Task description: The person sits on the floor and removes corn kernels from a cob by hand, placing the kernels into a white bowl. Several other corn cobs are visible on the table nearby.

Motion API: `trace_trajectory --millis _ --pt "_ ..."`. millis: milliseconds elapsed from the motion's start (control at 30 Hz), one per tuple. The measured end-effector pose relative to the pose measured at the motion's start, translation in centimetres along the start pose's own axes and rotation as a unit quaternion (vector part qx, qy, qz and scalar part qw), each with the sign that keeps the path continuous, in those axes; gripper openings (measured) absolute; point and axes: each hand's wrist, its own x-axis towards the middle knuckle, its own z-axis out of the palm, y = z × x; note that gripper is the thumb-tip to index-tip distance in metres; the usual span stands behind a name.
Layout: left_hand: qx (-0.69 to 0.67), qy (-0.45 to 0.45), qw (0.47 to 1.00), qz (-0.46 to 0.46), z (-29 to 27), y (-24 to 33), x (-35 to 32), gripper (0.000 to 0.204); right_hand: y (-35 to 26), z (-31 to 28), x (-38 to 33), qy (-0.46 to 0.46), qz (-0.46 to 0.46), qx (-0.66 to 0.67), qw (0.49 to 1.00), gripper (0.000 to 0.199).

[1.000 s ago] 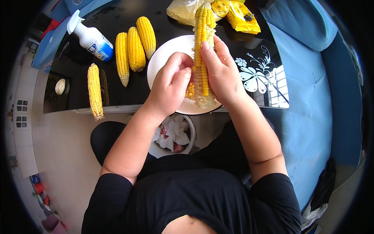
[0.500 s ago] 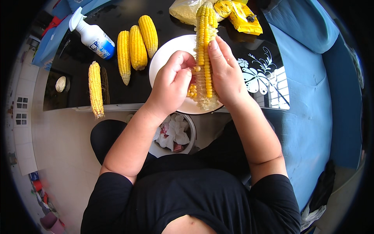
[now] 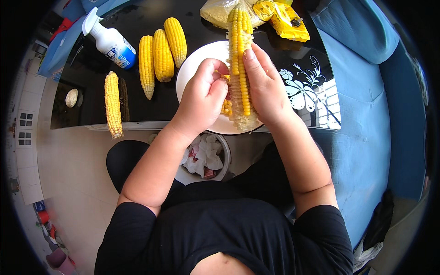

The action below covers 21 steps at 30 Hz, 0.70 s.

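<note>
My right hand (image 3: 269, 91) is closed round a partly stripped corn cob (image 3: 239, 55), held upright over a white plate (image 3: 195, 62). Rows of yellow kernels still run along the cob's face, while its left side and lower end show pale bare husk sockets. Against the cob's left side, my left hand (image 3: 199, 98) is curled, thumb pressed toward the fingers; what lies inside is hidden. Loose kernels (image 3: 226, 108) show on the plate between the hands. Left of the plate lie three whole corn cobs (image 3: 163, 55), and another cob (image 3: 112, 103) overhangs the table's front edge.
A white spray bottle (image 3: 112, 43) lies at the back left, near a small pale oval object (image 3: 71, 98). Behind the plate are a clear bag of yellow grains (image 3: 214, 13) and a yellow packet (image 3: 289, 23). Below the black table (image 3: 133, 107) stands a bin (image 3: 225, 158) with crumpled tissues. A blue sofa (image 3: 353, 137) is at right.
The cob has shifted slightly left and down with my right hand. A loose kernel that showed by my left thumb is out of sight, and the left fingers have moved slightly.
</note>
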Motion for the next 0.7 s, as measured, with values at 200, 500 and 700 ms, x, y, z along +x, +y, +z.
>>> trace_trajectory --millis 200,500,700 --pt "-0.019 -0.026 0.999 -0.014 -0.1 0.7 -0.1 0.012 0.7 -0.1 0.3 -0.003 -0.077 -0.074 0.994 0.044" --pt "0.041 0.004 0.999 0.0 -0.2 -0.4 0.2 0.007 0.2 -0.1 0.2 -0.018 0.004 0.001 1.0 0.045" --pt "-0.044 -0.019 0.999 -0.02 -0.2 0.6 0.1 0.009 0.2 0.1 0.1 -0.022 -0.015 -0.012 1.0 0.045"
